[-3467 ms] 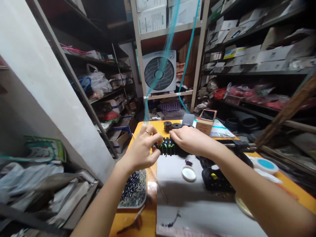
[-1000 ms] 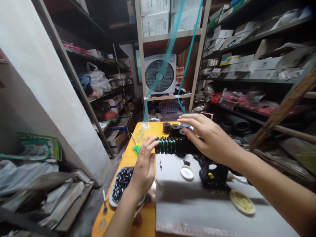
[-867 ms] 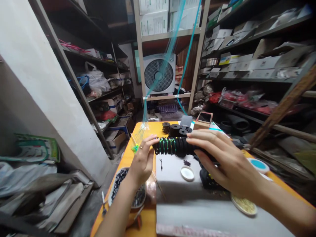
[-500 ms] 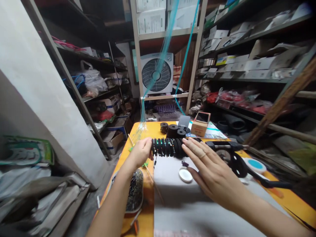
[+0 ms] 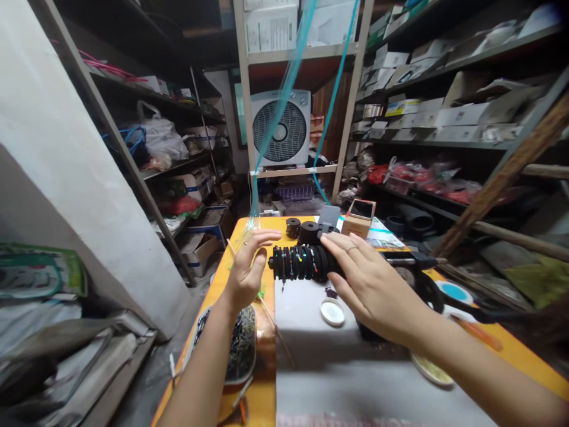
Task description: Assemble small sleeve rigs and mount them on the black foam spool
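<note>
A row of black spools [image 5: 299,263], wound with thin line and carrying small coloured bits, sits lengthwise on a black device over the table. Just off its left end, my left hand [image 5: 249,265] is open, fingers stretched towards it and thumb apart. My right hand [image 5: 368,280] lies with flat, extended fingers over the right part of the row and hides what is underneath. Behind it, the device's black arm [image 5: 411,259] sticks out to the right. Below the spools, a small white dish [image 5: 332,312] rests on the white sheet [image 5: 320,367].
Loose black spools [image 5: 309,232] and a cardboard box [image 5: 358,220] stand at the table's far end. A tub of dark bits [image 5: 242,344] is at the left, with a thin stick [image 5: 278,332] alongside. Teal strands [image 5: 284,95] hang before the fan [image 5: 281,130]. Shelves flank both sides.
My left hand has let go of the spool row's left end and drawn back left, its fingers opening. My right hand has shifted slightly left. A yellowish dish at right has come into view.
</note>
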### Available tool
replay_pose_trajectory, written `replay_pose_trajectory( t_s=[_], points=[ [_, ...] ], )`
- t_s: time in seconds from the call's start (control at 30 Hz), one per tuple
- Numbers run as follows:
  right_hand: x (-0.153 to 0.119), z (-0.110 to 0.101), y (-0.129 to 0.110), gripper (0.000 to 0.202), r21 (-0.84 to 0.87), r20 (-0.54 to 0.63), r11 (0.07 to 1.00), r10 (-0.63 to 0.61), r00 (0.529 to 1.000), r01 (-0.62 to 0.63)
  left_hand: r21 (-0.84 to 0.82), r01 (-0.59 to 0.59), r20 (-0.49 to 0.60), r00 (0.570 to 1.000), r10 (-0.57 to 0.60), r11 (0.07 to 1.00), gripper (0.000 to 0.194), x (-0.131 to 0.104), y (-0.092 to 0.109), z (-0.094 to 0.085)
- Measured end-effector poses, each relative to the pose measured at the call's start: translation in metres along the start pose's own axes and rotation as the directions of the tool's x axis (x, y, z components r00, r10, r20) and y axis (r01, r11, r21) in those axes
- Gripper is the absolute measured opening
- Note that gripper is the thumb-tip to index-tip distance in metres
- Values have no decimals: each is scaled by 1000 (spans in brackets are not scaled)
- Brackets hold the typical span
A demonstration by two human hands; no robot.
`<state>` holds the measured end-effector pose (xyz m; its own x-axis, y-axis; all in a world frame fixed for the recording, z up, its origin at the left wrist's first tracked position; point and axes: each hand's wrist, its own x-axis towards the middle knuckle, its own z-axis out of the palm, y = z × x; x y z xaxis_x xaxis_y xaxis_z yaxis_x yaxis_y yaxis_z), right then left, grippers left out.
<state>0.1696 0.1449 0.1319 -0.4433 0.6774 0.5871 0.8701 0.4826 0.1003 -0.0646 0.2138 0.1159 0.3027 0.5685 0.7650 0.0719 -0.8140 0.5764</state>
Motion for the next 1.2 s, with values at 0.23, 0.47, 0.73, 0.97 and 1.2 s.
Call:
replay_pose_trajectory(
  t_s=[0.23, 0.47, 0.73, 0.97, 1.2],
  points=[
    [41, -8, 22, 48, 75, 252, 995, 39, 967, -59, 8, -48, 118, 992, 47, 999, 64, -18, -4, 6],
    [67, -14, 37, 62, 195, 392, 977, 5, 920, -88, 48, 36, 186, 982, -44, 998, 62, -23, -1, 5],
    [-9, -52, -11, 34, 242, -190, 970, 65, 980, -17, 42, 35, 81, 996, -38, 999, 46, -24, -7, 8],
    [-112, -38, -3, 24, 164, -16, 969, 189, 982, -184, 86, 59, 100, 993, -68, 995, 49, -21, -4, 10],
    [-151, 18, 5, 15, 8, 184, 924, 376, 908, -383, 107, 33, 91, 995, -43, 994, 48, -21, -5, 10]
  ],
)
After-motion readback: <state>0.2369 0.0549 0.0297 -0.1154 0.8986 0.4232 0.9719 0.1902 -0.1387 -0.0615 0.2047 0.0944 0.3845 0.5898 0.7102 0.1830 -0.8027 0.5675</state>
